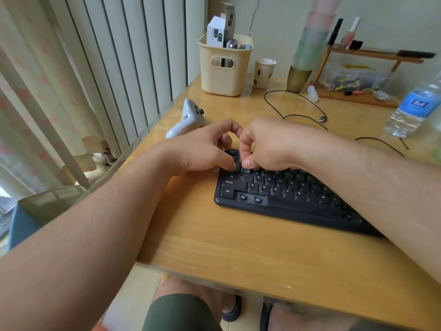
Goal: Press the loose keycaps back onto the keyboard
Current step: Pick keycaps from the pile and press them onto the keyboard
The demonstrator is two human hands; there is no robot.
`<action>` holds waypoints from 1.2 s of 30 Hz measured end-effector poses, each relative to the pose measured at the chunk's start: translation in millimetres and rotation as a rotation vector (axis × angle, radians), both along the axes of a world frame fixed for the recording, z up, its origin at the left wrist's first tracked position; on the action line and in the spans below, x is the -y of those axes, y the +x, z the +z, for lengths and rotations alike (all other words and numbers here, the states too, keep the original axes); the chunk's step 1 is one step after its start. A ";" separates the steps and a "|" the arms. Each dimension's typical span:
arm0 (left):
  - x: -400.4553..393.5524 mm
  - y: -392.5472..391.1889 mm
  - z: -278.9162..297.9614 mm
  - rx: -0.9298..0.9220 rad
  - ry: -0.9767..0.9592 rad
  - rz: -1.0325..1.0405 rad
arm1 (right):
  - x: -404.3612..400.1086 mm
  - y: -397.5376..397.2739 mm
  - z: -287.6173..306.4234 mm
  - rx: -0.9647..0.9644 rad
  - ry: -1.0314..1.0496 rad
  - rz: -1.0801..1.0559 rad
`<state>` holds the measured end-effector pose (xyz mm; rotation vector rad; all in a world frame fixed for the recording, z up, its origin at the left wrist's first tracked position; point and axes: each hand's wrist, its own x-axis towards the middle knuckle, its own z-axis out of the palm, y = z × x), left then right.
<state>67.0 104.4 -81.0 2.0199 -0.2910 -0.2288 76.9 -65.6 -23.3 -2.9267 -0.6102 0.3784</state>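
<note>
A black keyboard (281, 197) lies slanted on the wooden desk (214, 235). In its bottom row, right of Ctrl, two bare switches (249, 199) show blue stems without caps. Both hands meet over the keyboard's upper left corner. My left hand (202, 149) has curled fingers, its thumb pressing down near the left edge keys. My right hand (265, 144) is curled too, thumb and forefinger tips down on the keys beside the left thumb. Whether either pinches a keycap is hidden by the fingers.
A white game controller (187, 118) lies left of the hands. Behind stand a cream bin (225, 68), a paper cup (263, 72) and a wooden rack (362, 75). A water bottle (415, 106) is at the right, and a black cable (298, 108) loops behind the keyboard.
</note>
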 end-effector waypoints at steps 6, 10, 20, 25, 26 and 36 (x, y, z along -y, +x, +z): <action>-0.8 0.8 0.1 -0.005 0.000 -0.008 | 0.1 -0.7 1.6 -0.006 -0.013 0.045; -1.3 2.1 -1.1 -0.008 0.005 -0.014 | 0.9 -2.4 -1.5 0.008 0.034 0.015; -1.6 4.2 -2.3 -0.004 0.023 -0.012 | -2.9 -0.9 -0.1 0.015 -0.019 -0.020; -1.4 4.9 -2.7 -0.020 0.040 -0.003 | -2.8 8.8 0.3 -0.025 -0.033 -0.032; -1.5 5.3 -2.7 -0.019 0.046 0.001 | -3.5 8.7 -0.7 -0.026 -0.062 -0.032; -1.3 3.1 0.0 -0.010 0.000 0.019 | 18.4 9.6 6.0 -0.060 0.210 -0.107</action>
